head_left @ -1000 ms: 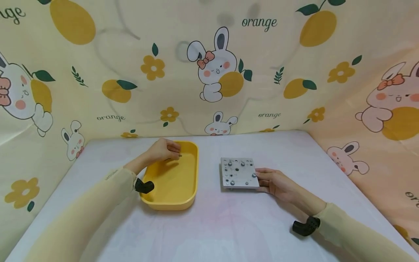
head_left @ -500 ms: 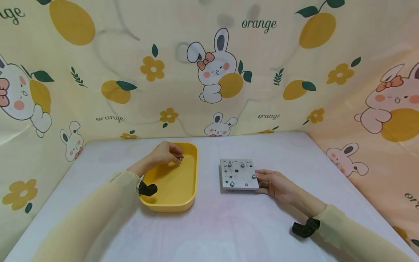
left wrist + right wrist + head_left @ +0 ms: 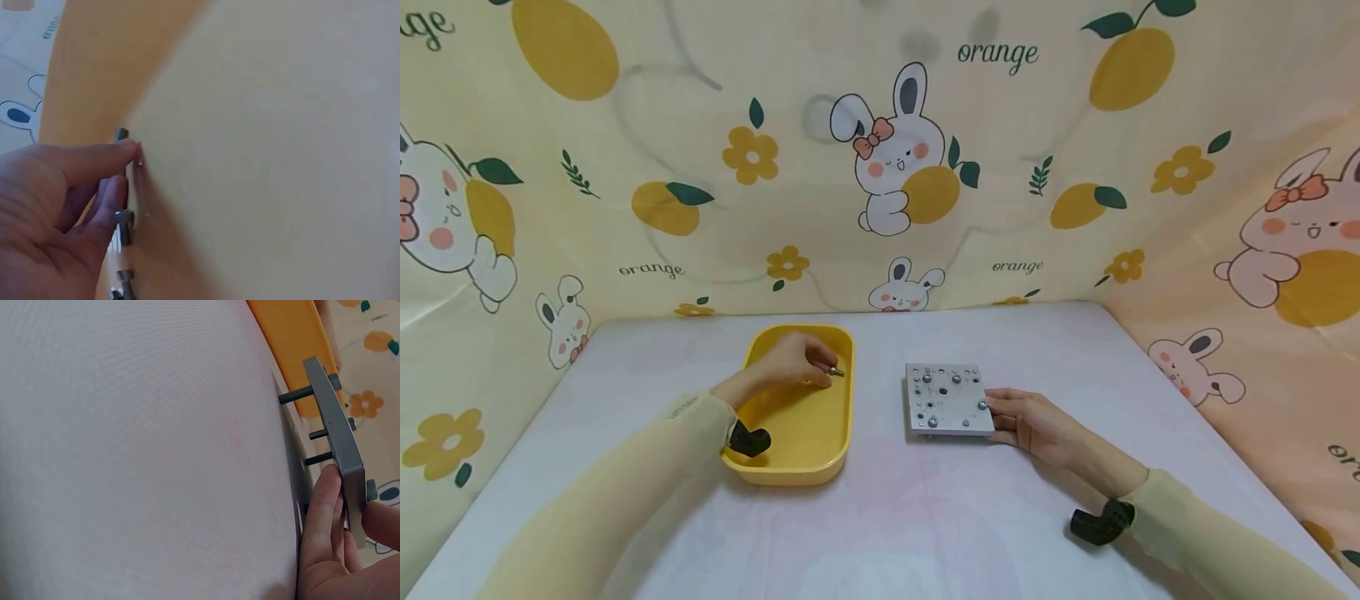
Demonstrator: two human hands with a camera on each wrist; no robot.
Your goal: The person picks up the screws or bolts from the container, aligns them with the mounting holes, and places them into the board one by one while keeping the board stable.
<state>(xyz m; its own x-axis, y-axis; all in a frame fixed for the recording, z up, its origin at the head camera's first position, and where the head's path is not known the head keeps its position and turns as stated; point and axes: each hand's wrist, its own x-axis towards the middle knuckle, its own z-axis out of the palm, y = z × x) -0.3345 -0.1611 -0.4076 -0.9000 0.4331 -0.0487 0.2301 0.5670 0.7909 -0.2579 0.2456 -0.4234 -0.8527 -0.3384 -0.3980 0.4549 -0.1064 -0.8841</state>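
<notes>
My left hand (image 3: 793, 360) is over the yellow tray (image 3: 790, 477), pinching a small metal screw (image 3: 835, 372) between thumb and fingertips. In the left wrist view the threaded end of that screw (image 3: 121, 134) pokes out past the thumb. Other metal screws (image 3: 124, 228) show just below the fingers there. On the right, my right hand (image 3: 1037, 421) grips the right edge of a square grey metal plate (image 3: 951, 408) with several holes and bolts in it. From the right wrist view, bolt shanks (image 3: 297, 395) stick out of the underside of the plate (image 3: 337, 425).
A white cloth (image 3: 887, 533) covers the table. Patterned fabric (image 3: 820, 167) with rabbits and oranges rises at the back and sides. The tray stands left of the plate, with a strip of cloth between them.
My left hand has moved right within the tray, and the screw in its fingertips now shows clearly. My right hand and the plate have stayed in place.
</notes>
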